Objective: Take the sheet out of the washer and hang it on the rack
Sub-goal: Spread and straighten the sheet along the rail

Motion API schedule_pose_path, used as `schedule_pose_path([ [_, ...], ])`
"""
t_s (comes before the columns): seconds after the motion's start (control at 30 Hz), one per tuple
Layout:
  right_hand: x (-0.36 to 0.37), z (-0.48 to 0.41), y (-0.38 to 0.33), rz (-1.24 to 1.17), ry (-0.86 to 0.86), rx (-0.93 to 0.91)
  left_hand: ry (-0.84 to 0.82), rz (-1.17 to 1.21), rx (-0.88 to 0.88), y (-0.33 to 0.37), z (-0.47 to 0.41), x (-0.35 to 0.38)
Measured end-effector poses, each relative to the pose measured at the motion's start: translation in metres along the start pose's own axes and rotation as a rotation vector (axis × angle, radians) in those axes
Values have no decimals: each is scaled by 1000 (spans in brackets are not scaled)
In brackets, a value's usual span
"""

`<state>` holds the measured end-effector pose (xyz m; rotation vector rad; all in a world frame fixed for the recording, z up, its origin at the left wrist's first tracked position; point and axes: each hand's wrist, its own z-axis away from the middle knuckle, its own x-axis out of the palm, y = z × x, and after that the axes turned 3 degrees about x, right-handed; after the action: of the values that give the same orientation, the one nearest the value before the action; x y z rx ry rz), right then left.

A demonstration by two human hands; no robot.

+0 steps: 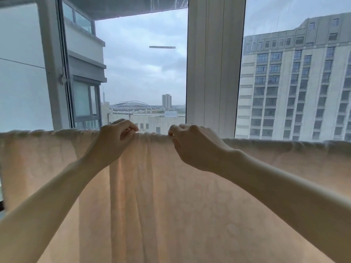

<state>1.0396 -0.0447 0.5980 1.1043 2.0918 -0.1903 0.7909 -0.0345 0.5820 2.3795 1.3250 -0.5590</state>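
A pale peach sheet (161,196) hangs in front of me, draped over a horizontal bar that the cloth hides along its whole top edge. It fills the lower half of the view from left to right, with long vertical folds in the middle. My left hand (114,141) pinches the bunched top edge left of centre. My right hand (193,147) pinches the same edge a short way to the right. A small gap of gathered cloth lies between the two hands.
Behind the sheet stands a large window with a wide white post (210,69) just right of centre. An opened window sash (57,63) angles in at the left. Tall buildings (296,82) and grey sky show outside.
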Motion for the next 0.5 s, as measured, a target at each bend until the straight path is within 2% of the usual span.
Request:
schedule_pose_path([
  [0.3, 25, -60, -59, 63, -52, -18, -163, 54, 66, -74, 9, -36],
  [0.4, 39, -71, -76, 47, -97, 10, -150, 83, 147, -98, 6, -39],
  [0.5, 55, -66, -84, 98, -12, 43, -112, 141, 222, -110, 6, -38],
])
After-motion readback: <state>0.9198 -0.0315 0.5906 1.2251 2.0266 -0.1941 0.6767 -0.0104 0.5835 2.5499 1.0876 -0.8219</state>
